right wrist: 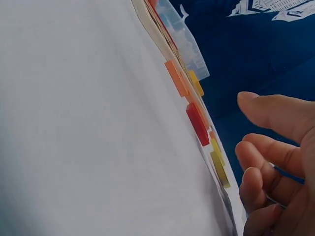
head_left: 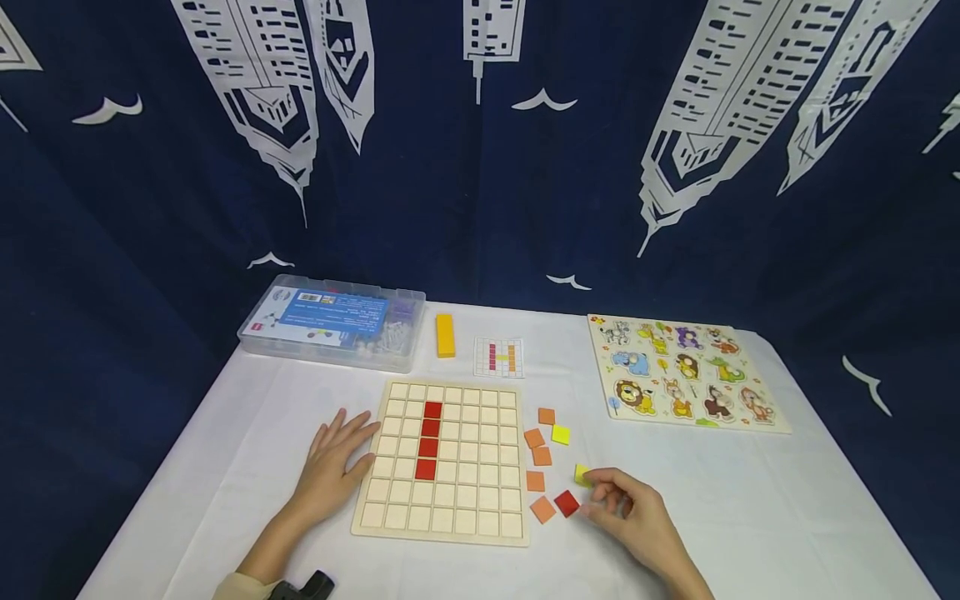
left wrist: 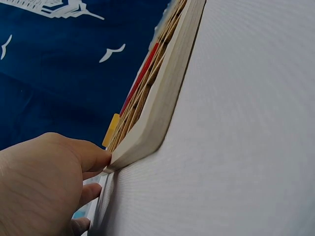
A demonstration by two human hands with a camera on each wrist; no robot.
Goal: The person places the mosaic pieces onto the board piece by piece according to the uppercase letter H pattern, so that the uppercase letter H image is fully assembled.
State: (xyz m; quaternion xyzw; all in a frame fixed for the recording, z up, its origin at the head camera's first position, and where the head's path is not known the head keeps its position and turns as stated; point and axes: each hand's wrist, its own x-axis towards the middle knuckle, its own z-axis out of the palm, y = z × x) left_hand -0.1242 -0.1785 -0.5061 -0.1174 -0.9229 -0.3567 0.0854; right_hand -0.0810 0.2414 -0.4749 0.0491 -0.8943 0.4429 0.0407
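Observation:
A wooden grid board (head_left: 442, 539) lies on the white table, with a column of red tiles (head_left: 427, 447) set in its squares. My left hand (head_left: 330, 467) rests at the board's left edge, fingers spread and fairly straight. To the right of the board, my right hand (head_left: 633, 517) hovers with bent fingers beside a loose red tile (head_left: 567, 503) and a yellow tile (head_left: 581, 474). In the right wrist view its thumb and fingers stand apart with nothing between them. Another yellow tile (head_left: 561, 434) and several orange tiles (head_left: 536, 481) lie along the board's right side.
Behind the board stand a clear plastic case (head_left: 337, 321), a yellow-orange block (head_left: 446, 336) and a small card (head_left: 498, 357) printed with a coloured grid pattern. An animal puzzle board (head_left: 682, 375) lies at the back right. A dark blue curtain (head_left: 480, 200) hangs behind the table.

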